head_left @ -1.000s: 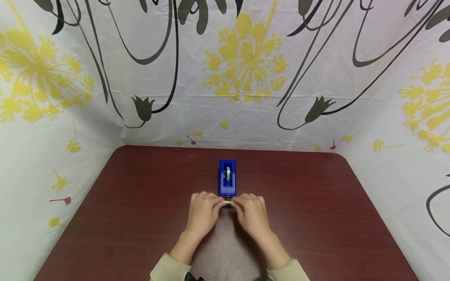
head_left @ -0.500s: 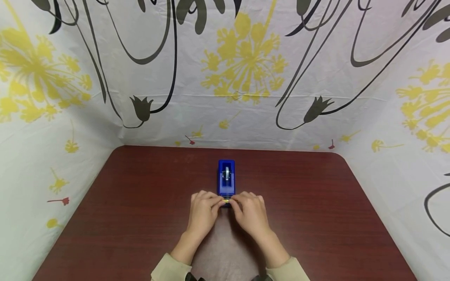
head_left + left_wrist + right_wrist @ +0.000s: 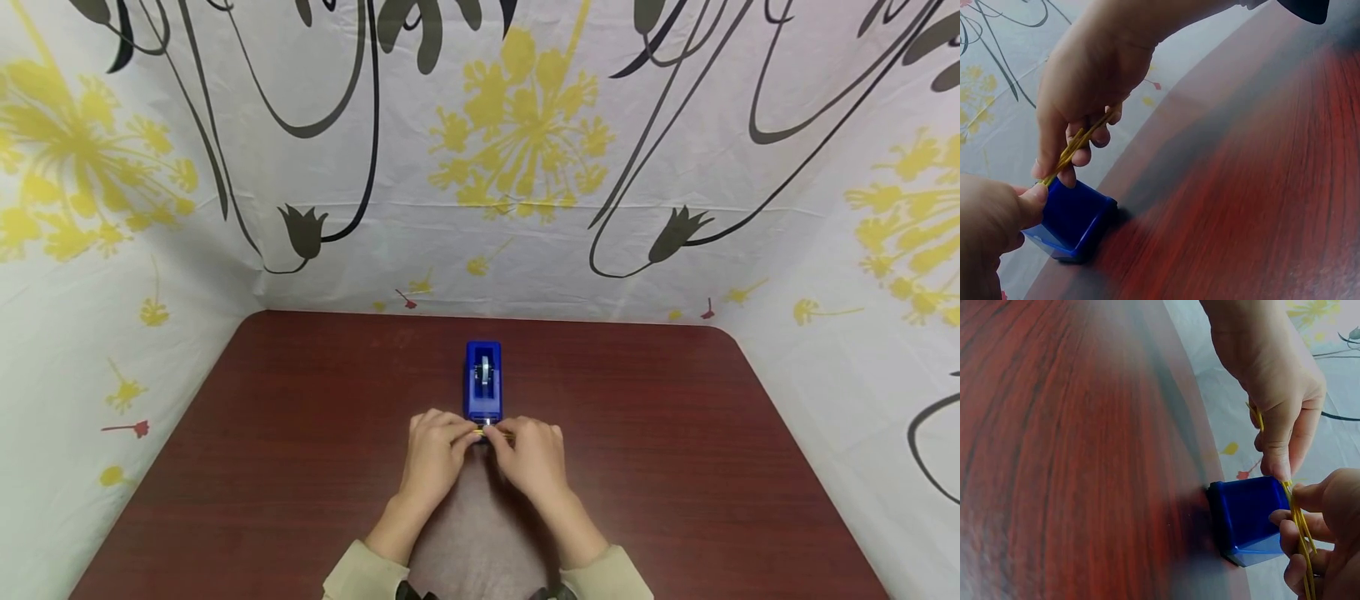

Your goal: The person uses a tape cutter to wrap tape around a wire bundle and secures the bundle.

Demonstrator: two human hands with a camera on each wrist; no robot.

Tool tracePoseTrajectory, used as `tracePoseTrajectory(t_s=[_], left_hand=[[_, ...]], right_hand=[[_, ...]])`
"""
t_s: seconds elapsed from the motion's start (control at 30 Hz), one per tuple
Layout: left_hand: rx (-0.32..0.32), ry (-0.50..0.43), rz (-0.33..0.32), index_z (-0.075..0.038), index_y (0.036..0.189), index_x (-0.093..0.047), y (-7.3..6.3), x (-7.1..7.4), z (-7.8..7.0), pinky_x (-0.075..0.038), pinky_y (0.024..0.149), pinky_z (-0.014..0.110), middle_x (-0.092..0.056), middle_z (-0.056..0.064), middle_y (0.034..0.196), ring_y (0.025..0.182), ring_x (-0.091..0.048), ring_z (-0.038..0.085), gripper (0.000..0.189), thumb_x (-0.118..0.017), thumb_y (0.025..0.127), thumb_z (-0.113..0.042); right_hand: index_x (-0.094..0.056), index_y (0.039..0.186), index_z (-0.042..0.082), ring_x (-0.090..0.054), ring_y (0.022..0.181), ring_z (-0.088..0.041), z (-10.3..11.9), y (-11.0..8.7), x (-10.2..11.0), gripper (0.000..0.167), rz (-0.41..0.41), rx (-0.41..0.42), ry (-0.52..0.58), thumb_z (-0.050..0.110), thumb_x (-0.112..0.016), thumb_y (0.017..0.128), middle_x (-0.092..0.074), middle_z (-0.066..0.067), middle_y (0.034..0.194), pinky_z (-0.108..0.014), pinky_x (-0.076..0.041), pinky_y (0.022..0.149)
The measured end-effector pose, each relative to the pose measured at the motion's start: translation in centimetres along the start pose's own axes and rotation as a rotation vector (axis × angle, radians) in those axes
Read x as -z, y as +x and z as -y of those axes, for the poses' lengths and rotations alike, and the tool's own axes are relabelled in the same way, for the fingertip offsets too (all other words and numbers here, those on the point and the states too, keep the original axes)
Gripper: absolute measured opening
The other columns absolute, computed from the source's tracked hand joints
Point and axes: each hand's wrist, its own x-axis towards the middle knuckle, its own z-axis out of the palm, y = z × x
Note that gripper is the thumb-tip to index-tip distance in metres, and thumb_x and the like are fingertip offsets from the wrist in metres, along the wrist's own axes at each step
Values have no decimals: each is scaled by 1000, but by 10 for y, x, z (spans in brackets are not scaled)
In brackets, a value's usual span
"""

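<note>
A blue tape dispenser (image 3: 483, 400) with a roll of tape (image 3: 485, 371) stands on the table, its front end towards the person. At that end my left hand (image 3: 435, 458) and right hand (image 3: 532, 460) meet, thumbs almost together. Both pinch a bundle of thin yellow strands (image 3: 1301, 528) crosswise, close to the dispenser. In the left wrist view, the strands (image 3: 1075, 147) run back under the curled fingers of the right hand (image 3: 1094, 75). A short yellow end shows beyond the left hand (image 3: 1282, 394) in the right wrist view. The fingers partly hide the bundle's middle.
The dark red wooden table (image 3: 315, 367) has rounded far corners. A white cloth (image 3: 420, 167) printed with yellow and grey flowers hangs around its back and sides.
My right thumb has slid slightly left over the bundle, and some yellow now shows behind it. The left hand holds nearly the same place; the dispenser stands as before.
</note>
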Motion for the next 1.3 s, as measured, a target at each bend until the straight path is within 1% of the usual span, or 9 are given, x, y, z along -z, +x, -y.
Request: tracePoseTrajectory(t_s=[0.13,0.23,0.33,0.5,0.57,0.63,0.93,1.07,1.3], left_hand=[[44,-15,37,-12,89,-82,-1,1,1,-44,83,39,-74,-5,84,82,-64,16,12,-86,79,-19],[50,-17,46,-12,88,-81,-1,2,2,-45,85,40,-74,-4,86,83,-64,16,14,-88,79,-20],[43,-24,37,-13,88,-79,-1,2,4,-46,86,40,-73,-4,87,84,-64,16,12,-86,81,-19],[46,-42,-5,-13,92,-77,1,0,4,-47,86,41,-71,-3,89,87,-66,17,7,-77,87,-18],[50,-39,-16,-12,92,-77,4,0,3,-47,85,42,-70,-2,89,87,-66,18,8,-76,88,-18],[58,-29,-11,-11,92,-77,7,1,1,-47,85,44,-70,-1,90,87,-66,19,8,-76,89,-18],[120,37,123,-10,96,-81,23,2,-4,-48,84,45,-73,1,93,86,-68,21,18,-73,93,-26],[142,29,149,-10,93,-82,31,3,-4,-49,78,44,-74,1,87,80,-68,21,16,-75,91,-25],[198,-9,184,-13,88,-83,38,2,-5,-53,78,42,-73,-1,82,76,-69,17,15,-81,87,-28]], right_hand=[[-82,88,17,-70,74,-19,0,1,-2,19,20,-50,24,34,-76,91,-76,3,82,-39,-40,70],[-82,87,18,-71,76,-20,-1,1,-4,17,24,-61,36,33,-76,91,-76,3,83,-39,-40,71],[-82,85,19,-71,75,-18,-2,1,-5,16,21,-58,47,32,-76,91,-77,4,83,-39,-40,70],[-82,85,20,-71,75,-18,-3,1,-5,14,24,-59,52,31,-76,91,-77,4,84,-39,-41,70],[-83,85,20,-71,76,-18,-3,1,-5,14,27,-65,53,31,-76,91,-77,5,84,-40,-41,70],[-83,86,19,-71,77,-19,-3,1,-5,15,31,-70,55,31,-76,91,-77,4,84,-40,-42,71],[-83,84,19,-71,75,-18,-4,1,-6,15,24,-59,56,31,-76,91,-77,4,82,-40,-42,70],[-82,83,19,-71,74,-18,-4,1,-6,15,20,-56,57,31,-76,90,-77,5,81,-39,-41,69],[-83,84,19,-70,74,-18,-3,0,-5,14,20,-53,54,30,-77,90,-76,4,82,-39,-40,69]])
